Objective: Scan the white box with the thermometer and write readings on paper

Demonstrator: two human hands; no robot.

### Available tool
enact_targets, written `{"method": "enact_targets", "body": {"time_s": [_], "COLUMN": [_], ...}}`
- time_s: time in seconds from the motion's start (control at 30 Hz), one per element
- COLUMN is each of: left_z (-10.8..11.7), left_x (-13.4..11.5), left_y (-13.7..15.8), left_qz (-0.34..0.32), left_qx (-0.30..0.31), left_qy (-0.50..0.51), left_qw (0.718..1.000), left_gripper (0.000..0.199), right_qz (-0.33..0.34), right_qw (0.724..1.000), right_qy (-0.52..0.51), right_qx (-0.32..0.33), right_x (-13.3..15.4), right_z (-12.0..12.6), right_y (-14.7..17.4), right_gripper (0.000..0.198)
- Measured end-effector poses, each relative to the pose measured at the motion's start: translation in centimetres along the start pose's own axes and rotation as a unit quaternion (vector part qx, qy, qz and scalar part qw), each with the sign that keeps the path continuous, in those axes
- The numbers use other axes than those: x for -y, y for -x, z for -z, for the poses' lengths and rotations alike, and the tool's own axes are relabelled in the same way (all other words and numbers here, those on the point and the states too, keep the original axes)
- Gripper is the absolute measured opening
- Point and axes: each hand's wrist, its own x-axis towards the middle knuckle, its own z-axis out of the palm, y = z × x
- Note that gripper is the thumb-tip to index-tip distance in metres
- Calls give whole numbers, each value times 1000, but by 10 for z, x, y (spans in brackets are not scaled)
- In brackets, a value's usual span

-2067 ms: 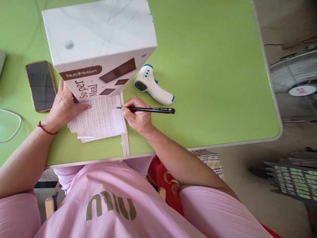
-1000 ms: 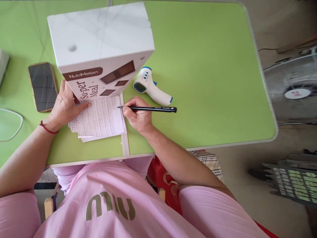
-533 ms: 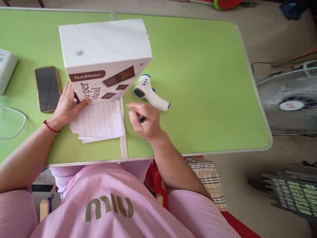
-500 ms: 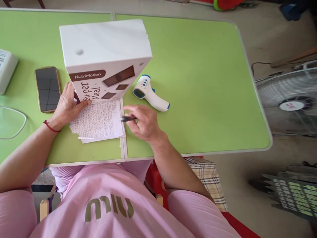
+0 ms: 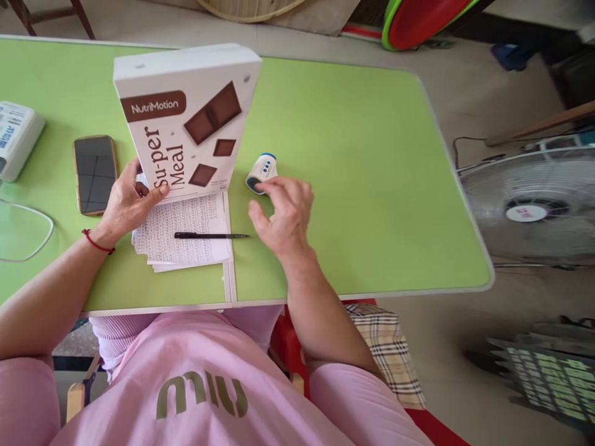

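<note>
On the green table [image 5: 372,186], approx. mid-left, we've got a white NutriMotion box [image 5: 188,133] stood up on end, printed front w/ brown squares facing us. Our L hand [image 5: 127,201] is closed round its lower L edge, thumb on the front, other fingers partly hidden at the side; red bracelet [image 5: 98,241] on that wrist. Box's bottom edge overlaps the far part of our stack of handwritten sheets [image 5: 186,251]; can't tell if it rests on them. Black pen [image 5: 209,235] lies flat across the sheets, R end sticking out past the paper's R edge.

Our R hand [image 5: 286,214] is part open, thumb & index spread w/ a gap btwn, over the white-and-blue thermometer [image 5: 263,168], which sits just R of the box. Hand hides the handle, so can't tell if we're touching it.

Phone [image 5: 95,173] lies face up nr our L hand, a white cable [image 5: 35,214] & white device [image 5: 18,142] further L. Off the table's R end: a fan [image 5: 525,214].
</note>
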Motion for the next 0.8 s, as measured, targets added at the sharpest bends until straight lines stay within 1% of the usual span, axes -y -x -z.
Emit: {"method": "enact_targets", "body": {"time_s": [0.03,0.1,0.17,0.23,0.33,0.4,0.43,0.47,0.5,0.53,0.6,0.63,0.7,0.8], "left_z": [0,0,0,0,1,0,0,0,-1,-2,-4,-5,-8,-10], "left_x": [0,-2,-6,-10,-15,-16,-15,-15,-13,-12,-9,-7,-6,-9], "left_y": [0,0,1,1,1,2,2,2,1,1,1,1,2,3], "left_qz": [1,-1,-4,-8,-15,-16,-17,-19,-22,-27,-32,-33,-31,-12], "left_qx": [0,1,7,15,22,24,23,20,16,12,5,3,-2,4], "left_qy": [8,17,18,21,30,31,30,27,22,17,6,3,9,42], "left_qw": [1000,1000,1000,1000,999,999,999,999,999,999,999,999,999,999], "left_gripper": [76,75,76,76,74,74,74,74,74,73,72,72,73,76], "right_qz": [-42,-95,-120,-131,-102,-60,-44,-32,-28,-38,-78,-100,-134,-148], "right_qw": [999,993,990,990,992,979,966,947,924,902,872,862,851,849], "right_qy": [26,65,75,50,-62,-178,-246,-317,-381,-428,-471,-478,-480,-482], "right_qx": [-4,8,22,17,-39,-74,-72,-46,-7,38,112,137,164,161], "right_x": [-8,-22,-32,-35,-25,-7,4,15,26,36,53,58,65,68], "right_z": [0,-1,-3,-4,-3,0,1,2,2,2,0,-2,-5,-7], "right_y": [-1,-3,-2,-2,-2,0,2,4,7,9,12,13,12,9], "right_gripper": [34,47,52,50,50,47,39,32,29,30,34,36,37,38]}}
